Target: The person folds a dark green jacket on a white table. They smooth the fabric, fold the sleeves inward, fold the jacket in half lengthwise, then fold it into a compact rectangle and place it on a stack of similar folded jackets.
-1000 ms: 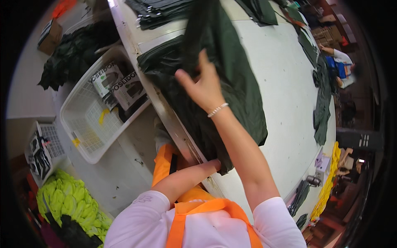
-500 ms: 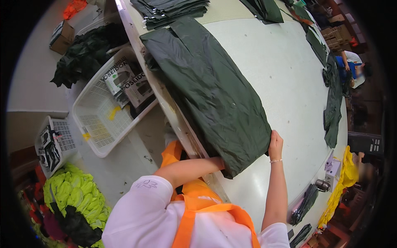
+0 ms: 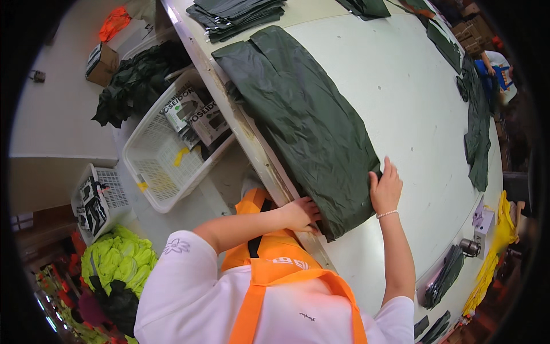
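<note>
A folded dark green garment of thin, shiny waterproof cloth [image 3: 309, 126] lies lengthwise along the left edge of the white table, creased on top. At its near left corner is my left hand [image 3: 302, 215], fingers spread and fingertips against the cloth's edge, partly tucked by it. My right hand [image 3: 387, 188] rests at the near right corner, open, with fingers stretched forward and the thumb apart, touching the side of the garment. The exact kind of garment cannot be made out while folded.
Stacked dark green folded pieces [image 3: 235, 16] lie at the table's far left. Left of the table stand a white basket [image 3: 154, 198] with packaged goods, a smaller basket [image 3: 117, 186] and a lime-yellow cloth pile [image 3: 117, 258]. Another person [image 3: 501, 74] is at the far right.
My left hand has come out from under the garment's near corner to its edge. The right hand has loosened from its grip and opened. The view has shifted slightly.
</note>
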`<state>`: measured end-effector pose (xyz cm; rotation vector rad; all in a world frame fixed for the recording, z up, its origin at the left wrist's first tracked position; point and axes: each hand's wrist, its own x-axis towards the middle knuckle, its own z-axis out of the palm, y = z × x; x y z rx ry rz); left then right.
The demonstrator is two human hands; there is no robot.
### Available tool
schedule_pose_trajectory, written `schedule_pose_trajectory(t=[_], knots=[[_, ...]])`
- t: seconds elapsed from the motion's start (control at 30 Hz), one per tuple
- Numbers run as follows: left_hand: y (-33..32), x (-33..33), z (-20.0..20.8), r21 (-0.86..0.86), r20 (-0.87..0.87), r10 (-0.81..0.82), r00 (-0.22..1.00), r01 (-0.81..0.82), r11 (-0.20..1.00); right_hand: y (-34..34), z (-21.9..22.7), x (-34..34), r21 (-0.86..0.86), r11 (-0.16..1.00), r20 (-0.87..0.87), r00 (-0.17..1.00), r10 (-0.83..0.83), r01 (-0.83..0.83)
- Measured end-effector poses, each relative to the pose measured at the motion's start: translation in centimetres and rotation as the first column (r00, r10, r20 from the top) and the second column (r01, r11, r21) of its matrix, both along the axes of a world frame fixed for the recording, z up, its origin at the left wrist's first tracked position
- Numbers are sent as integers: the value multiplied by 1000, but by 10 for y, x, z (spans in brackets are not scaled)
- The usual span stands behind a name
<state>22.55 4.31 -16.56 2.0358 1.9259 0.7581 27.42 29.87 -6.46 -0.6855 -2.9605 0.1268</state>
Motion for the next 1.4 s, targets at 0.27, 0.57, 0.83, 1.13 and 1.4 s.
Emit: schedule_pose_trajectory(t=[0.27,0.57,0.83,1.13,1.4], knots=[[-60,-81,57,258,168,244,955,-282,924,-86,-50,-39,-37,935,81,932,353,-351],[-51,-423,79,103,-117,890,441,-886,453,-99,-8,-170,-344,892,-234,947,222,-294],[1,-566,13,-398,114,878,464,-789,469,-161,-41,-350,-763,643,-71,997,8,-59],[-24,-614,24,-692,570,726,385,-253,676,-152,-6,-378,-418,822,-532,838,125,-387],[-19,-609,39,-612,659,719,220,-398,683,-133,-50,-394,-568,821,-132,991,-22,-57]])
